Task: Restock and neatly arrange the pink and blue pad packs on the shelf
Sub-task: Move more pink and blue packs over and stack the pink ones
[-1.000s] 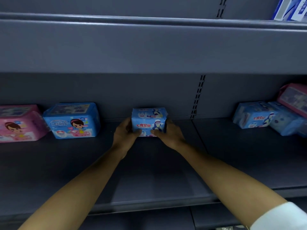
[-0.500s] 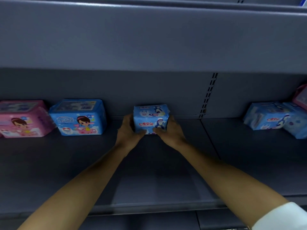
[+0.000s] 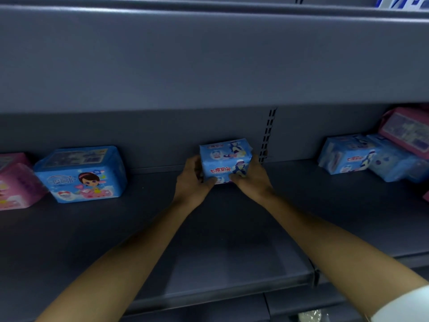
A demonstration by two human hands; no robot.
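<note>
At the centre of the frame I have both hands wrapped around one small blue pad pack (image 3: 225, 164): my left hand (image 3: 192, 182) cups its left side and my right hand (image 3: 251, 181) its right side, fingers curled closed against it. The pack stands upright near the back of the grey shelf (image 3: 220, 252), just left of the slotted upright (image 3: 267, 135). At mid left sit a larger blue pack (image 3: 81, 174) and a pink pack (image 3: 16, 181) at the frame edge. At mid right lie more blue packs (image 3: 348, 156), with another pink pack (image 3: 408, 131) leaning above them.
</note>
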